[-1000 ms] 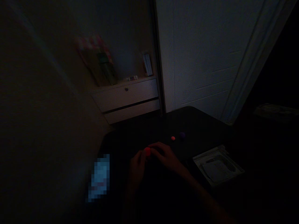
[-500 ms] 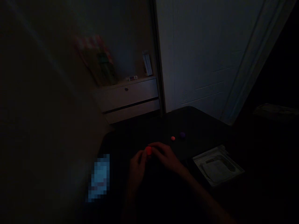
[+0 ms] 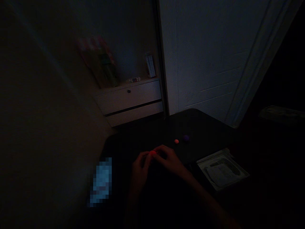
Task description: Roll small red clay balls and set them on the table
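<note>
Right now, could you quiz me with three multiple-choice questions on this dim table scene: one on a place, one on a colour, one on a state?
1. Where does the purple ball lie?
A. just right of the orange ball
B. on the drawer unit
C. on the plastic packet

2. What colour is the small lump between the hands?
A. green
B. red-orange
C. white

3. How is that lump held?
A. lying free on the dark table
B. pinched between left hand and right hand
C. inside the drawer

Answers: 1 A, the two balls sit side by side; 2 B, it glows red-orange; 3 B, fingertips of both hands meet on it.
</note>
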The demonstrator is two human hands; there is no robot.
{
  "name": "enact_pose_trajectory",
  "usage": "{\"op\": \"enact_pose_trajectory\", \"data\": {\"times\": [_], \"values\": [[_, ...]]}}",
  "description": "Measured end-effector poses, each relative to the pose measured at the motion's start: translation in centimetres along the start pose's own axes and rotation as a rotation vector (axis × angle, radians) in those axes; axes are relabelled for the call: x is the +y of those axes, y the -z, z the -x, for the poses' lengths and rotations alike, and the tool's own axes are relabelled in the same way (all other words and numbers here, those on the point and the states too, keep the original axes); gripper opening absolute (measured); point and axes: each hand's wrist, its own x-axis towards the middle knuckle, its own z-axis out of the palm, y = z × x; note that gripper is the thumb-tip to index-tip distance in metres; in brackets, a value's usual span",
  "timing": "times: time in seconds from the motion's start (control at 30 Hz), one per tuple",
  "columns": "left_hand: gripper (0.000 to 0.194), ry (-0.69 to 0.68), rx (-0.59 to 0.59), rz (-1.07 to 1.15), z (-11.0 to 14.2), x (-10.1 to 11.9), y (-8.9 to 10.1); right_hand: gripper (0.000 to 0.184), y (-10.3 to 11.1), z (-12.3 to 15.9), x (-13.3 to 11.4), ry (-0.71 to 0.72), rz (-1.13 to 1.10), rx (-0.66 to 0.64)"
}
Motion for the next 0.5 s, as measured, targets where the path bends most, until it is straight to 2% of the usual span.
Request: {"op": "enact_pose_trajectory", "data": {"times": [0.3, 0.5], "values": [[0.035, 0.035, -0.030, 0.020, 0.03, -0.12, -0.06, 0.026, 0.08, 0.03, -0.10, 0.011, 0.023, -0.008], [0.041, 0.037, 0.018, 0.014, 0.05, 0.29, -0.13, 0.029, 0.02, 0.16, -0.17, 0.010, -0.007, -0.002]]}}
